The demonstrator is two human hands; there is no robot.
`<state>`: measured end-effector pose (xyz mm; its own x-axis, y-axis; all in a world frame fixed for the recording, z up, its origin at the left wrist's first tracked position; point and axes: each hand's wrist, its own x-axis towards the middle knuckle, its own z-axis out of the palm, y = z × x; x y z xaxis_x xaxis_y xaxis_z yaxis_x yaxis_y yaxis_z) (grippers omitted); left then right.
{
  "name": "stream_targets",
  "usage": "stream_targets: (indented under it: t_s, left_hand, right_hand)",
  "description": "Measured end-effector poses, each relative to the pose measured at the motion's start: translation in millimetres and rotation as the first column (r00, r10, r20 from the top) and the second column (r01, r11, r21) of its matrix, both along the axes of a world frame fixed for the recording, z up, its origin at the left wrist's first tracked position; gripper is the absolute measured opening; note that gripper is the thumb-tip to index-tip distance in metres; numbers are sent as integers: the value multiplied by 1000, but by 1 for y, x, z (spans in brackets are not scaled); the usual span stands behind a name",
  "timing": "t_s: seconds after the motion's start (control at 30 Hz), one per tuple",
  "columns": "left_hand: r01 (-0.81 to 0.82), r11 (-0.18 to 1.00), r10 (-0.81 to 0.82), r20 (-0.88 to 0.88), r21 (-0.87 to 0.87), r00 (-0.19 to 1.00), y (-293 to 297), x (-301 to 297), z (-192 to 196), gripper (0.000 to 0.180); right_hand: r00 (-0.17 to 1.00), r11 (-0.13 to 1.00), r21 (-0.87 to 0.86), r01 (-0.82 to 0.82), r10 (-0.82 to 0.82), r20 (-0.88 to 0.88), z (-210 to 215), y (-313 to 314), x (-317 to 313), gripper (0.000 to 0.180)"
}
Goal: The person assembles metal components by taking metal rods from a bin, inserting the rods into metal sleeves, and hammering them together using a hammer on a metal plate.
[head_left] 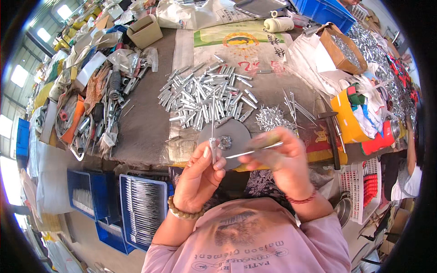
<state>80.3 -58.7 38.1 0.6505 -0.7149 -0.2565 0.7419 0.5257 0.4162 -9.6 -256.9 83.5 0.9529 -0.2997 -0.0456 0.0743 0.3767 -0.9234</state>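
My left hand (193, 177) pinches a slim metal rod (213, 113) upright, with a small metal sleeve (213, 148) around its lower end between thumb and fingers. Blurred by motion, my right hand (291, 164) is closed on a second thin metal rod (234, 155), its tip pointing toward the left hand. Under both hands sits a round grey disc (243, 134) with a small cluster of shiny parts (225, 142) on it. Beyond it spreads a heap of silvery metal sleeves (186, 98). Right of that lie a heap of small metal pieces (271, 119) and several loose rods (302, 110).
A hammer (328, 136) rests at the table's right, beside a yellow container (348, 119) stuffed with bags. An open carton (343, 48) of metal parts stands behind. Tools and bags crowd the left (98, 98). Below the edge, blue bins (144, 182) hold rods; a white crate (353, 189) is right.
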Motion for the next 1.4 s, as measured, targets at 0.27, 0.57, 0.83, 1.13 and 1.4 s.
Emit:
stream_targets:
  t_s: [0.27,0.57,0.83,1.13,1.4]
  left_hand:
    - [-35,996,28,-82,-82,996,5,-7,-5,27]
    - [-42,994,36,66,97,997,-3,-10,-3,20]
    - [-123,981,95,180,148,979,-2,-12,-5,22]
    - [-190,959,122,300,208,946,3,-15,-10,23]
    - [-199,942,96,352,269,931,11,-12,-7,25]
  right_hand:
    - [989,771,-636,5,89,115,-29,15,13,11]
    - [995,605,-796,32,59,85,-22,11,11,17]
    - [989,603,-798,3,115,91,-22,9,13,25]
    - [988,670,-739,-70,151,44,-21,14,9,28]
    - [981,751,-642,-155,196,-8,-22,15,7,27]
